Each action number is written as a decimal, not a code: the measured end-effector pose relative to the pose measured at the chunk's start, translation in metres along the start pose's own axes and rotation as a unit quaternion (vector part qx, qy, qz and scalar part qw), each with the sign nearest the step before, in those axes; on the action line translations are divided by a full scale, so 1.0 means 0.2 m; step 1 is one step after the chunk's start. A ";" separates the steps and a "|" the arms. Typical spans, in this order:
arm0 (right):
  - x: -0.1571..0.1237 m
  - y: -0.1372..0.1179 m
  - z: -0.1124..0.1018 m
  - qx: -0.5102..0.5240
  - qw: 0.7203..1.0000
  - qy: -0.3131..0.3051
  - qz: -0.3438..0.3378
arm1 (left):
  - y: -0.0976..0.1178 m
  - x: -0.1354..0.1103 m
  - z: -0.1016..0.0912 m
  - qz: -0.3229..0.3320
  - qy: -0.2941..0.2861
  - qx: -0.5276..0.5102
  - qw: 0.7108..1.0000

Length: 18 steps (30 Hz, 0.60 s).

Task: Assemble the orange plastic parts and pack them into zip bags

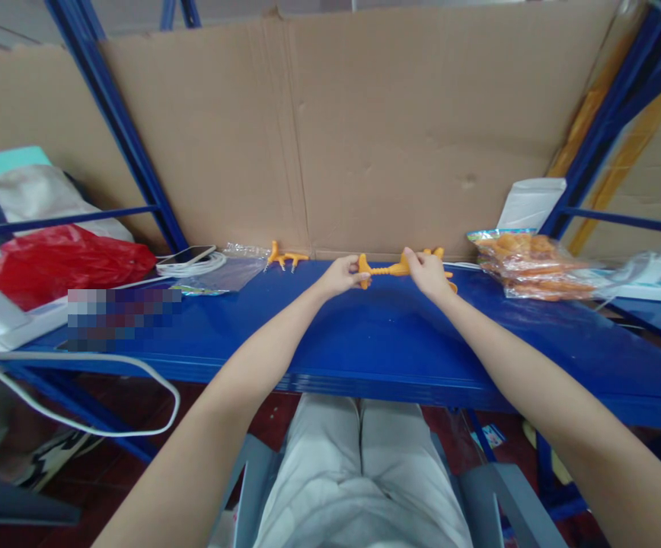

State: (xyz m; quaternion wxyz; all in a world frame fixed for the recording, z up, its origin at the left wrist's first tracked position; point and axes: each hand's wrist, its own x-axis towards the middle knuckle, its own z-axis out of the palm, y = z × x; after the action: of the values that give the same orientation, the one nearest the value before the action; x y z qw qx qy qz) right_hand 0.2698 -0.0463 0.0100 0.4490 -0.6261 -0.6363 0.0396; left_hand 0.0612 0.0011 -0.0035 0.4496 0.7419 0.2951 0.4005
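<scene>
Both of my hands reach to the far edge of the blue shelf (319, 335), against the cardboard backing. My left hand (339, 275) is closed on the left end of an orange plastic piece (386, 269). My right hand (429, 272) pinches its right end, so the piece spans between them just above the shelf. More orange plastic shows behind my right hand. Another small orange piece (285, 259) with prongs lies on the shelf to the left of my hands.
A clear plastic bag (225, 272), a phone and coiled white cable (192, 263) lie at the left. A red plastic bag (59, 262) sits further left. Bags of orange parts (536, 266) are stacked at the right. Blue rack posts rise on both sides.
</scene>
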 end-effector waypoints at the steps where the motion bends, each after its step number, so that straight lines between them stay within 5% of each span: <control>1: 0.00 -0.01 -0.01 -0.023 0.999 0.026 -0.030 | 0.01 -0.01 -0.01 -0.017 -0.015 -0.019 1.000; 8: 0.00 0.02 -0.01 -0.126 0.989 0.062 -0.050 | 0.06 -0.05 0.01 -0.061 -0.042 -0.054 0.996; 18: 0.02 0.01 -0.03 -0.172 0.984 0.032 -0.019 | 0.02 -0.03 0.05 -0.011 -0.021 -0.061 0.998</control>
State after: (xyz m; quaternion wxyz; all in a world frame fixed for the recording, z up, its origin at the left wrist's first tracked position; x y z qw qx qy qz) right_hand 0.2765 -0.0455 0.0142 0.3551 -0.6830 -0.6305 -0.0991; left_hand 0.0681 -0.0099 -0.0045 0.5047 0.7181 0.2690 0.3966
